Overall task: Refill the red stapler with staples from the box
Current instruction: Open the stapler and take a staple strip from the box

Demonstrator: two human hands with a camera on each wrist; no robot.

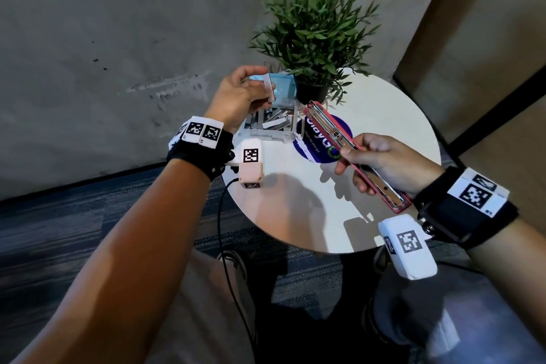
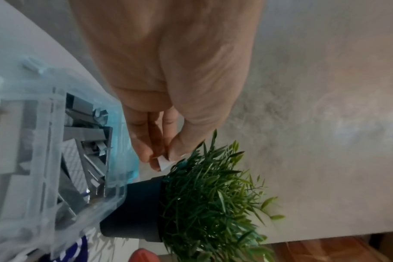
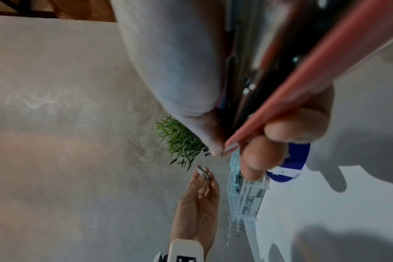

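Here — sticker [image 1: 325, 142] reads "clean as you go" | right hand [image 1: 381, 162] holds stapler [image 1: 351, 142]

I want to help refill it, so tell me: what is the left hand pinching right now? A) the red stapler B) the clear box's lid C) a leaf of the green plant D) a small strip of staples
D: the left hand pinches a small pale strip of staples above the clear plastic box; the right hand holds the open red stapler.

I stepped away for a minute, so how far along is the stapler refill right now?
Done: the red stapler is swung open in the right hand, its metal channel bare, and the clear box is open. In hand: the left hand pinches a staple strip above the box. Left: seat the strip and close the stapler.
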